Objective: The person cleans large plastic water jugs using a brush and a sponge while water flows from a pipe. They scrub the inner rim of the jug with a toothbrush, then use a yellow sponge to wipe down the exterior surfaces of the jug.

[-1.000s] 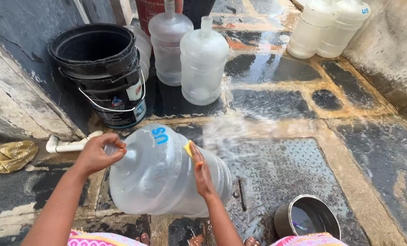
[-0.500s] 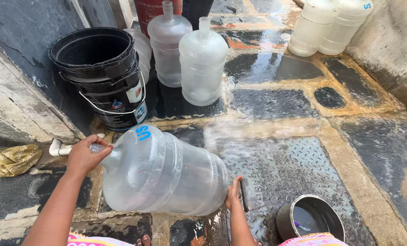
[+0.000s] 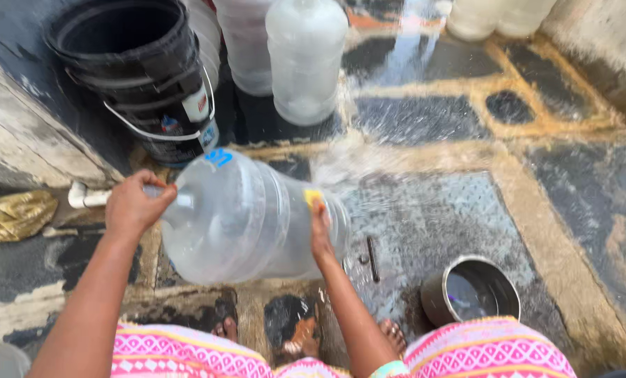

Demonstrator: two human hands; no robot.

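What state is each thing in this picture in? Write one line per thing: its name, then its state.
Large clear jug: on its side, held off the ground, wet.
Left hand: gripping the jug's neck.
Right hand: pressing a yellow sponge on the jug's side.
Black buckets: upright, stacked, open.
Standing jug: upright.
Metal pot: upright, holding water.
Stone floor: wet.
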